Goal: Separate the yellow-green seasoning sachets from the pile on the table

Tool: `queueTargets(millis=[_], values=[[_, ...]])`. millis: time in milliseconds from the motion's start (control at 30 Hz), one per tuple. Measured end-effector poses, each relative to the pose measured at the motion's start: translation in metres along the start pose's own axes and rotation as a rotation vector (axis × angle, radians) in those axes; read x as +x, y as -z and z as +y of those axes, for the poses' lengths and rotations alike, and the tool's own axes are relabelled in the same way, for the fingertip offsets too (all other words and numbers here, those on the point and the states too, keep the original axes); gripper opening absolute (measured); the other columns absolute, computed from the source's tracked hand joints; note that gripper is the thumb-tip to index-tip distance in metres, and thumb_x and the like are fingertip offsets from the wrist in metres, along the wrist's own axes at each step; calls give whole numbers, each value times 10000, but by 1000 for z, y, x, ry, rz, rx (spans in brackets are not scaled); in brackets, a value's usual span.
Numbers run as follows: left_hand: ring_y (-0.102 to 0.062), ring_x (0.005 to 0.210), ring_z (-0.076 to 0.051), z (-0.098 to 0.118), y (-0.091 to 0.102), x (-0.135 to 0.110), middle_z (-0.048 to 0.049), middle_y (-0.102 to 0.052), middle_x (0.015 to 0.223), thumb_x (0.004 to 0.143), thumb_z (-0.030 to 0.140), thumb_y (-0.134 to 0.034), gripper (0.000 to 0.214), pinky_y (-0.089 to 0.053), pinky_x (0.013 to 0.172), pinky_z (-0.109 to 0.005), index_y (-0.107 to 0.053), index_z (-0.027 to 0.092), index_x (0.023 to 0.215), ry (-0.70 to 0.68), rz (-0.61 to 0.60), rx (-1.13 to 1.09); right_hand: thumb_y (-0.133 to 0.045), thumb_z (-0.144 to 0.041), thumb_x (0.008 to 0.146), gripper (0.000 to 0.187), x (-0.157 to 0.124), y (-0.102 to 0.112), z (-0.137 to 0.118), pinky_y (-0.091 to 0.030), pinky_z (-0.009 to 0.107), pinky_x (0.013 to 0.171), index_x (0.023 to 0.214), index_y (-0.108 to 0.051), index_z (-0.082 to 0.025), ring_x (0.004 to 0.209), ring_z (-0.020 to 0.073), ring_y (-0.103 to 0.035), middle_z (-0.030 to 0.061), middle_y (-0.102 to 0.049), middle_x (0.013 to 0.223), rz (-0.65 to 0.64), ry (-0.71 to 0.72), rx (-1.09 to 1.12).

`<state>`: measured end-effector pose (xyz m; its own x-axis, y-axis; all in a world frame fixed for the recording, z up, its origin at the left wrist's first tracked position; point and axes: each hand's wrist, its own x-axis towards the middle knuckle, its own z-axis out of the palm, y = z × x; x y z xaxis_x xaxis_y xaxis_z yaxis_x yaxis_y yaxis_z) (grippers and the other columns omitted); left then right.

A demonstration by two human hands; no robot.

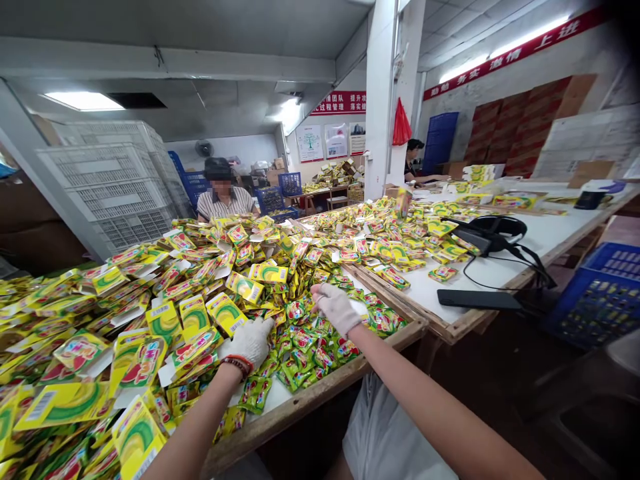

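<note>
My left hand (250, 343), in a white knit glove with a beaded bracelet at the wrist, rests against the edge of a heap of small yellow cardboard boxes (194, 319). Its fingers stretch forward and nothing shows in them. My right hand (337, 309), also gloved but with bare fingertips, hovers over a spread of small green candy packets (303, 340). The right fingers are slightly bent and apart, with no item visible between them. Between and in front of both hands, the yellow boxes meet the green packets.
A wooden rim (300, 400) edges the table. To the right, a phone (477, 299) and a black headset with cables (493, 230) lie on a white table. A blue crate (600, 293) stands lower right. Two other people sit farther back, one behind the heap (225, 193). White crates (120, 180) are stacked left.
</note>
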<state>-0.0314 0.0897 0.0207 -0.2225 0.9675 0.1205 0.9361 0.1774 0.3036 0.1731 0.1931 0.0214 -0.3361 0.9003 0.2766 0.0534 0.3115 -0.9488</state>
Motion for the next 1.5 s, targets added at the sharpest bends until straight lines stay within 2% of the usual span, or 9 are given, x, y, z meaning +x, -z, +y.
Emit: queueTargets(millis=[200, 367, 500, 700, 900, 1067, 1267, 1400, 1500], values=[[-509, 1086, -279, 3, 14, -9, -69, -627, 1023, 700, 214, -564, 159, -343, 974, -419, -610, 223, 852, 65, 97, -200, -696, -236, 628, 298, 15, -47, 26, -403, 317, 859, 894, -596, -144, 954, 207, -537, 107, -539, 1069, -95, 5, -360], [-583, 985, -224, 8, 12, -25, -61, -633, 1002, 717, 348, -608, 309, -474, 836, -327, -545, 206, 983, 199, 201, -619, -633, -196, 691, 127, 8, -35, 33, -381, 274, 822, 793, -566, -159, 890, 161, -512, 56, -544, 948, -96, 29, -508], [-592, 626, -135, 20, -9, -33, 32, -564, 689, 665, 353, -668, 329, -520, 571, -260, -512, 210, 917, 270, 200, -984, -619, -343, 739, 291, 3, -30, 29, -393, 256, 738, 971, -544, -185, 806, 148, -526, 33, -573, 881, -100, 28, -562], [-611, 648, -107, 33, -31, -44, 26, -574, 738, 682, 274, -654, 307, -539, 617, -257, -438, 211, 890, 312, 240, -1352, -689, -354, 638, 353, 5, -47, 21, -399, 312, 721, 896, -591, -135, 870, 231, -554, 138, -574, 1003, -106, -83, -670], [-637, 727, -118, 28, -33, -51, -29, -640, 897, 698, 229, -666, 353, -539, 649, -257, -494, 217, 1007, 354, 246, -1621, -632, -299, 725, 350, -20, -27, 2, -416, 251, 771, 1052, -593, -181, 875, 175, -574, 54, -635, 954, -191, 29, -533], [-635, 735, -114, 44, -33, -53, -15, -638, 889, 704, 314, -682, 328, -531, 633, -238, -518, 205, 967, 311, 202, -1682, -638, -332, 709, 223, -43, -21, -11, -430, 246, 669, 852, -639, -161, 738, 163, -568, 31, -639, 797, -350, 131, -448], [-624, 658, -116, 63, -33, -57, 26, -628, 807, 644, 370, -719, 408, -519, 604, -248, -479, 214, 936, 201, 264, -1527, -702, -346, 642, 380, -51, -34, 1, -439, 237, 562, 951, -580, -161, 609, 139, -563, 15, -632, 722, -262, -77, -304], [-617, 701, -137, 65, -31, -54, -4, -635, 849, 672, 480, -656, 435, -489, 604, -247, -499, 207, 973, 175, 279, -1340, -644, -360, 704, 453, -53, -37, 1, -485, 314, 768, 1096, -547, -156, 852, 196, -609, 72, -654, 933, -177, -16, -170], [-605, 817, -186, 55, -12, -45, -42, -633, 850, 663, 542, -647, 416, -466, 694, -273, -559, 178, 846, 159, 273, -1084, -606, -349, 732, 397, -52, -35, -4, -481, 330, 831, 1071, -582, -143, 937, 218, -603, 101, -639, 1019, -107, -15, -104]])
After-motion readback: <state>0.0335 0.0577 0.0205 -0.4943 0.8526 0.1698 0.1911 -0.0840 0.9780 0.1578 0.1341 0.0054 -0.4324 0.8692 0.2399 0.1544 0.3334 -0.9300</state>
